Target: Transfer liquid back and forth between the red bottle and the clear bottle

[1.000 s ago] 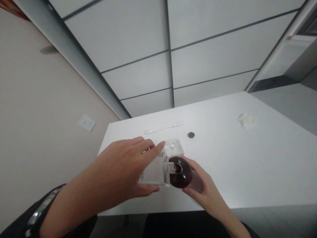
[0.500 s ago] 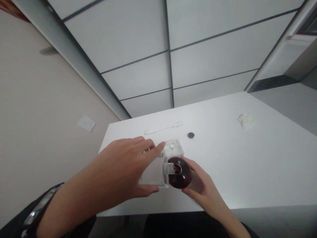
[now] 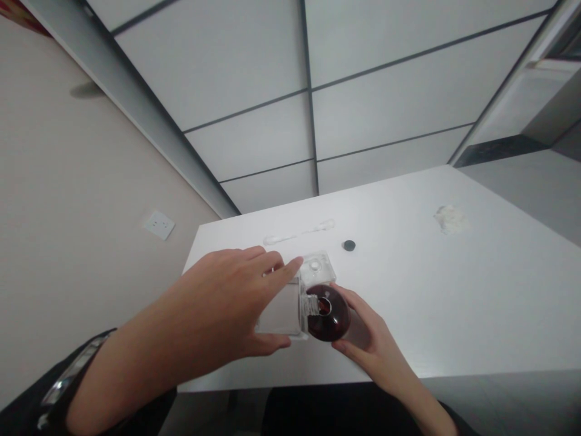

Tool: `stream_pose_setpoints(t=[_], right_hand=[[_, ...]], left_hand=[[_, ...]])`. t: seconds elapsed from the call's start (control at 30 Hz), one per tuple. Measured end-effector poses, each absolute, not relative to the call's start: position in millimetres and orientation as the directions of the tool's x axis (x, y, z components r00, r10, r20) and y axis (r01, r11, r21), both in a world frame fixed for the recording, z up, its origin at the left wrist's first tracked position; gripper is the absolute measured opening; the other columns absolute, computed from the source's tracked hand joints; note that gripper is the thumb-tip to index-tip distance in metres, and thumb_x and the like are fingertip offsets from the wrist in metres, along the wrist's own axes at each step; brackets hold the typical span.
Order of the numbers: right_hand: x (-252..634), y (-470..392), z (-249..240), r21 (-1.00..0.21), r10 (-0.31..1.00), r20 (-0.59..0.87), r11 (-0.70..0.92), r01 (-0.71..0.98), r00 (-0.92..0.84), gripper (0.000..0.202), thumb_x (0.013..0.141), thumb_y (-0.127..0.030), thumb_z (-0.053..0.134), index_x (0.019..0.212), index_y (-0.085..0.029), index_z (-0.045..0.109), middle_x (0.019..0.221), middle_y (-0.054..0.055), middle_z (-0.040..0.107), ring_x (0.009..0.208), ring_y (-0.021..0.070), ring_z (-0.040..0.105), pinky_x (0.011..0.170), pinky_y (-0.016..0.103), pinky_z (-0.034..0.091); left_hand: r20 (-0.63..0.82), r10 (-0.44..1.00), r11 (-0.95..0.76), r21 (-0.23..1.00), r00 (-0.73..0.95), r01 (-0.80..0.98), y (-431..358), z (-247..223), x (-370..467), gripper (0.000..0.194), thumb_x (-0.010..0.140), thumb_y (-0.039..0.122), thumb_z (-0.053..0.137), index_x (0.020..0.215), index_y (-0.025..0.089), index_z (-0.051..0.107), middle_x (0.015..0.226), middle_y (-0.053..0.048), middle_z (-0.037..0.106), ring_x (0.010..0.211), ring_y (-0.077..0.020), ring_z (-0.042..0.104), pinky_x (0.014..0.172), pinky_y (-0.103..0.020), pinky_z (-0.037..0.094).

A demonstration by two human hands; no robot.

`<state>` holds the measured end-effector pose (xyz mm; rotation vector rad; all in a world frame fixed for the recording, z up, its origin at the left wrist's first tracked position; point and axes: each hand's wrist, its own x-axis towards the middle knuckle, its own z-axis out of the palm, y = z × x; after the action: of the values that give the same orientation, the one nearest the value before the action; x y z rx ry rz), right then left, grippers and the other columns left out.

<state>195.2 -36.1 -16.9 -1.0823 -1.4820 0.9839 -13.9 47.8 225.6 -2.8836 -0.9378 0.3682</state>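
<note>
My left hand (image 3: 231, 303) grips a clear square bottle (image 3: 281, 312) from above, tipped on its side so its threaded neck points right. That neck meets the open mouth of a dark red-brown round bottle (image 3: 333, 321). My right hand (image 3: 374, 339) holds the round bottle from its right side, thumb below and fingers partly hidden behind it. Just beyond the two bottles lies a clear square piece (image 3: 318, 269) with a round centre. A small dark cap (image 3: 349, 245) rests on the table behind them. Whether liquid is flowing I cannot tell.
Near the back of the white table (image 3: 408, 266) lies a thin whitish strip with wider ends (image 3: 297, 234). A crumpled whitish clump (image 3: 450, 218) is at the back right. Panelled doors (image 3: 254, 72) stand behind the table, and a wall with a socket (image 3: 160, 224) is at the left.
The view has shifted very slightly, so everything sits a little higher. Both hands keep their grips, and the bottles stay neck to mouth.
</note>
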Motion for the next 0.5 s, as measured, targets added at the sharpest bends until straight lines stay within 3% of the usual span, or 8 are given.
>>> stream_pose_setpoints(t=[0.5], right_hand=[[195.5, -36.2, -16.6, -0.95, 0.959, 0.269, 0.28, 0.139, -0.09, 0.067, 0.098, -0.063, 0.07, 0.156, -0.033, 0.053, 0.156, 0.012, 0.059, 0.144, 0.0361, 0.056, 0.121, 0.059, 0.046]], left_hand=[[-0.21, 0.592, -0.806, -0.14, 0.778, 0.576, 47.5, 226.4, -12.5, 0.077, 0.078, 0.049, 0.092, 0.143, 0.019, 0.065, 0.126, -0.015, 0.079, 0.108, -0.0369, 0.077, 0.09, -0.048, 0.063]])
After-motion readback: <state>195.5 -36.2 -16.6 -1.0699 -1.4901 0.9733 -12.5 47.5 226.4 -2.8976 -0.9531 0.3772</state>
